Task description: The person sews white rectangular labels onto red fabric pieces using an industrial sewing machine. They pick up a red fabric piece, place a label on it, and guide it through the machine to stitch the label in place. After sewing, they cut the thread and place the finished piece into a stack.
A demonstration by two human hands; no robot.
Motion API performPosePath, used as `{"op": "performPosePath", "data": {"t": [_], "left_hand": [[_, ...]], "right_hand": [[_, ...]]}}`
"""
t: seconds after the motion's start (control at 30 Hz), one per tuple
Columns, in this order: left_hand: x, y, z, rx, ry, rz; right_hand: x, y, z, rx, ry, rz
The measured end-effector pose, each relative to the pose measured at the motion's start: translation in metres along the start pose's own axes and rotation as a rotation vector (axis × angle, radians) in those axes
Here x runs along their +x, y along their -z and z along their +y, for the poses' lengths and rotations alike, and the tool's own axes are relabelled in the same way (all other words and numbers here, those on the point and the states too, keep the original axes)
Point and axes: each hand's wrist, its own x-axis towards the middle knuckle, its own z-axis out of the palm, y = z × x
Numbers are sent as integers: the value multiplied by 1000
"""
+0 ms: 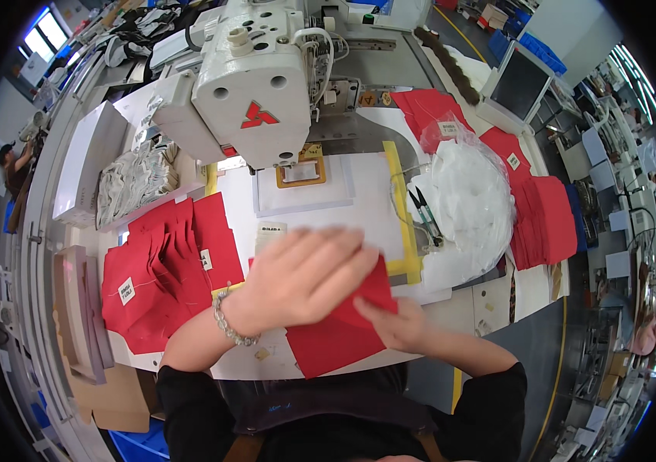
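- Tabletop: it carries the whole job, with red cloth on both sides and a piece at the near edge.
- White sewing machine: its head stands over a pale sheet; no red cloth shows beneath it, so stitching on the piece in hand seems not to be under way.
- Left pile of red pieces: fanned out, at least two with pale labels showing; these look labelled, though I cannot tell whether every one is.
- Right stack of red pieces: stacked past a white plastic-wrapped bundle; a label shows on red cloth behind it, so which side is finished stays unclear.
- Red piece: at the near edge of the tabletop, under both hands; no label is visible on its uncovered part, and handling appears unfinished.
- Left hand: blurred, flat over the red piece, fingers extended; I cannot tell whether they grip.
- Right hand: thumb over the cloth's edge, its fingers seemingly pinching the red piece.
- Tan frame: below the needle head, with no red cloth in it.
- Pale label: just beyond the left hand; whether loose or attached, I cannot tell.
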Motion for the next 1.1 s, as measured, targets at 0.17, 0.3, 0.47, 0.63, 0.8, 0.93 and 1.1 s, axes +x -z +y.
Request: {"op": "performPosePath", "data": {"t": [0.17,0.3,0.47,0.63,0.8,0.93,1.1], "left_hand": [[4,-26,-21,-103,169,-37],[-28,-84,-34,10,106,-227],[-53,-109,-49,128,27,-433],[-48,-98,-60,36,-37,-606],[-70,-98,-70,72,-144,-420],[-70,-95,-77,138,-170,-377],[-81,-90,-85,231,-98,-459]], "right_hand": [[64,32,54,513,-611,323],[66,26,99,937,-875,392],[67,26,97,1018,-983,369],[59,28,102,961,-939,323],[66,28,103,888,-896,280],[80,31,105,819,-919,241],[95,15,117,694,-656,309]]}}
